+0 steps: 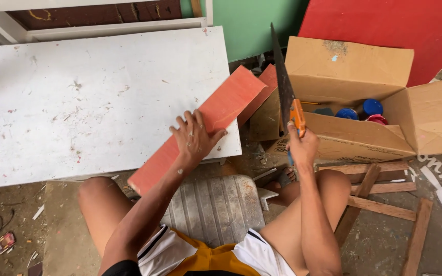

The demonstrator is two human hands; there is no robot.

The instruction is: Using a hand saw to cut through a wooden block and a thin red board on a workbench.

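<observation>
The right hand (302, 147) covers most of the saw (286, 89) handle. The near end of the red board (196, 130) is hidden behind the left forearm. Blue lids (360, 110) sit deep inside the cardboard box (356, 76) (their containers unseen).

A white board table (78, 102) (paint-flecked, scuffed) carries a red plank (200, 128) laid diagonally over its edge.

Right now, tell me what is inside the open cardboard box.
Inside the cardboard box show two round blue lids or caps, a dark red round one and a dark shape. The front wall and flaps hide everything lower down.
</observation>
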